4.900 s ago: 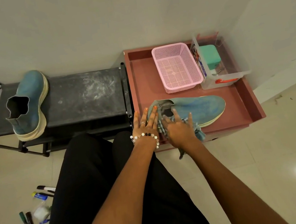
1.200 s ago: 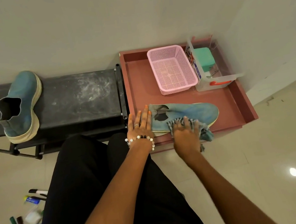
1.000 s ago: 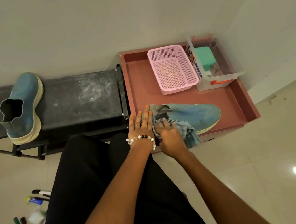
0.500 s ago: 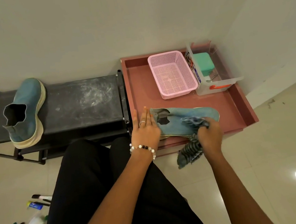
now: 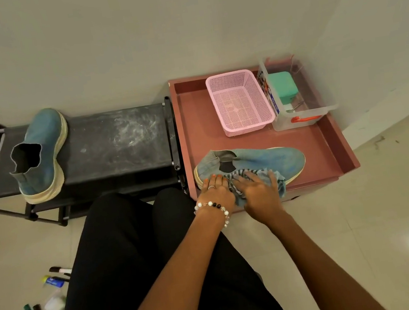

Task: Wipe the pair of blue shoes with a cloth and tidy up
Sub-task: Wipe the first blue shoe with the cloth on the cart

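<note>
One blue shoe (image 5: 265,160) lies on its side in the red tray (image 5: 198,118), toe pointing right. My left hand (image 5: 215,191), with a bead bracelet, rests flat on the shoe's heel end. My right hand (image 5: 255,189) presses a striped grey-blue cloth (image 5: 279,182) against the shoe's near side with spread fingers. The other blue shoe (image 5: 41,152) stands upright at the left end of the black shoe rack (image 5: 116,141), away from both hands.
A pink plastic basket (image 5: 239,101) and a clear box (image 5: 296,104) holding a green item sit at the back of the tray. Markers and small items (image 5: 45,306) lie on the tiled floor at the lower left. My black-trousered legs fill the lower middle.
My right hand with the cloth has moved left from the shoe's toe side back to its middle, next to my left hand. The left hand stays on the heel.
</note>
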`<state>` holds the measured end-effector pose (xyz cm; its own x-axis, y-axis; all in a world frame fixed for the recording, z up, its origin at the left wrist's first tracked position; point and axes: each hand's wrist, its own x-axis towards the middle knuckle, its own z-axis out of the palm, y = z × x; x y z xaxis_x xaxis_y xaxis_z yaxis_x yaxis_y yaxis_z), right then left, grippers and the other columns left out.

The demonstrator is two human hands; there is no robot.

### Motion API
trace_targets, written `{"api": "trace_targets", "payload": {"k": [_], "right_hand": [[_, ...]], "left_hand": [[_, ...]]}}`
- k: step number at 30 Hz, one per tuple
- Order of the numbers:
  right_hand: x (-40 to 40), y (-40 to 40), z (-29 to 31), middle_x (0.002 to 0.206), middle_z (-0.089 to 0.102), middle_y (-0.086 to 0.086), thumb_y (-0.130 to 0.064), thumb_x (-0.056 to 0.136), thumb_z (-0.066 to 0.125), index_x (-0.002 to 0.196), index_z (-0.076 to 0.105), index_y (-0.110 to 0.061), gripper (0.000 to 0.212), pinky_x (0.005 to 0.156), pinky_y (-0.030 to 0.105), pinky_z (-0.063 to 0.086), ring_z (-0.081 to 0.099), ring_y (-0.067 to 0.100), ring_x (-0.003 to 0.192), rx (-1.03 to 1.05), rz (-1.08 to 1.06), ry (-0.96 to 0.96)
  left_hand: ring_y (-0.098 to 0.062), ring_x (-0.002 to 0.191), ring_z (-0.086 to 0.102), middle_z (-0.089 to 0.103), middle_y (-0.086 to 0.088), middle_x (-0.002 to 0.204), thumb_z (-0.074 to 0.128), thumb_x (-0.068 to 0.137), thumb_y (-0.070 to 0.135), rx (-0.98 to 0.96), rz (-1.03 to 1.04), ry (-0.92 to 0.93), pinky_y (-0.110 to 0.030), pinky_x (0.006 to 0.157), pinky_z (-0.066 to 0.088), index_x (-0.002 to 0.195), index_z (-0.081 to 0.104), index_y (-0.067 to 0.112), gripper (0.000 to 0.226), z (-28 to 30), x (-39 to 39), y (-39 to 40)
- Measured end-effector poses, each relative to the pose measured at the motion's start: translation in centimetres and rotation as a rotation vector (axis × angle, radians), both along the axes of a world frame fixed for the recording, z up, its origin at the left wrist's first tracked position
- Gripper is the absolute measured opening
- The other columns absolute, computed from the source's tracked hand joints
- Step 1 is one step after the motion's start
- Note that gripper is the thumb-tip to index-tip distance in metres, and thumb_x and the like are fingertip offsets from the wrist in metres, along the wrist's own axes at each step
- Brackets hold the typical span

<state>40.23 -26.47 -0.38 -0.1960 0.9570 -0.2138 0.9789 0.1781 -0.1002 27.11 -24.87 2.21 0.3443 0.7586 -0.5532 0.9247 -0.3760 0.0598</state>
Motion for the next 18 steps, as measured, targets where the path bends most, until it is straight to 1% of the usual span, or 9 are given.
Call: {"api": "trace_targets", "payload": {"k": [1, 3, 5, 7, 10, 12, 14, 16, 18], "right_hand": [[0.4, -0.1, 0.4, 0.146, 0.041, -0.012, -0.025, 0.091, 0.052, 0.139, 0.044, -0.030, 0.049, 0.108, 0.060, -0.004, 0.023, 0.013, 0.142, 0.005, 0.014, -0.044], [0.3, 0.3, 1.2, 0.144, 0.044, -0.012, -0.031, 0.091, 0.052, 0.139, 0.043, -0.030, 0.048, 0.103, 0.069, -0.011, 0.015, 0.019, 0.145, 0.002, 0.072, -0.151], [-0.3, 1.3, 1.7, 0.150, 0.034, -0.012, -0.036, 0.094, 0.045, 0.145, 0.032, -0.029, 0.053, 0.101, 0.071, -0.016, 0.001, 0.023, 0.146, -0.041, 0.166, -0.271], [-0.6, 2.2, 2.1, 0.155, 0.024, -0.012, -0.040, 0.096, 0.038, 0.148, 0.021, -0.028, 0.056, 0.102, 0.073, -0.012, -0.006, 0.024, 0.146, -0.047, 0.231, -0.341], [-0.7, 2.3, 2.3, 0.157, 0.018, -0.011, -0.041, 0.096, 0.039, 0.150, 0.015, -0.028, 0.060, 0.104, 0.071, -0.008, -0.010, 0.024, 0.146, -0.082, 0.208, -0.344], [-0.9, 2.0, 2.5, 0.156, 0.021, -0.010, -0.036, 0.096, 0.040, 0.149, 0.018, -0.028, 0.058, 0.105, 0.070, -0.008, -0.007, 0.021, 0.146, -0.126, 0.165, -0.288], [-0.9, 1.9, 2.9, 0.152, 0.033, -0.005, -0.035, 0.096, 0.040, 0.146, 0.030, -0.026, 0.052, 0.105, 0.070, -0.010, -0.001, 0.019, 0.147, -0.147, 0.124, -0.269], [-0.8, 1.8, 3.4, 0.148, 0.040, -0.001, -0.031, 0.096, 0.038, 0.141, 0.039, -0.024, 0.046, 0.103, 0.071, -0.012, 0.002, 0.019, 0.147, -0.158, 0.100, -0.301], [-1.0, 1.7, 3.7, 0.151, 0.035, -0.001, -0.028, 0.096, 0.038, 0.143, 0.036, -0.021, 0.047, 0.101, 0.072, -0.014, -0.003, 0.020, 0.146, -0.179, 0.108, -0.334]], "left_hand": [[-0.030, 0.147, -0.003, 0.000, -0.018, 0.159, 0.030, 0.100, 0.011, -0.007, 0.010, -0.007, -0.043, 0.120, 0.002, 0.150, 0.003, -0.002, 0.059, -0.1, 0.1, -0.1], [-0.031, 0.147, -0.004, 0.000, -0.018, 0.158, 0.033, 0.099, 0.013, -0.006, 0.016, -0.009, -0.044, 0.120, 0.002, 0.150, 0.002, -0.003, 0.062, 0.0, 0.2, 0.0], [-0.031, 0.147, -0.004, -0.002, -0.018, 0.158, 0.037, 0.099, 0.015, -0.013, 0.001, -0.002, -0.044, 0.120, 0.003, 0.150, 0.000, -0.003, 0.066, 0.3, 0.1, 0.1], [-0.031, 0.147, -0.004, -0.003, -0.018, 0.158, 0.038, 0.099, 0.017, -0.032, 0.008, -0.002, -0.043, 0.120, 0.003, 0.150, -0.001, -0.002, 0.068, 0.5, -0.1, 0.2], [-0.030, 0.147, -0.007, -0.006, -0.016, 0.159, 0.037, 0.099, 0.018, -0.047, 0.022, -0.003, -0.044, 0.119, 0.002, 0.150, -0.002, -0.001, 0.067, 0.5, -0.2, 0.2], [-0.029, 0.147, -0.009, -0.008, -0.015, 0.159, 0.036, 0.099, 0.017, -0.051, 0.030, 0.005, -0.044, 0.119, -0.001, 0.150, -0.005, -0.001, 0.067, 0.5, 0.0, 0.0], [-0.028, 0.146, -0.012, -0.011, -0.015, 0.159, 0.036, 0.099, 0.018, -0.067, 0.042, 0.011, -0.043, 0.119, -0.004, 0.150, -0.007, 0.000, 0.069, 0.6, 0.2, -0.2], [-0.028, 0.146, -0.013, -0.013, -0.014, 0.158, 0.037, 0.099, 0.018, -0.075, 0.064, 0.004, -0.042, 0.119, -0.004, 0.150, -0.008, 0.001, 0.070, 0.4, 0.3, -0.2], [-0.028, 0.146, -0.014, -0.013, -0.013, 0.158, 0.039, 0.098, 0.013, -0.069, 0.062, 0.005, -0.043, 0.119, -0.004, 0.150, -0.008, 0.002, 0.071, 0.3, 0.3, -0.1]]}}
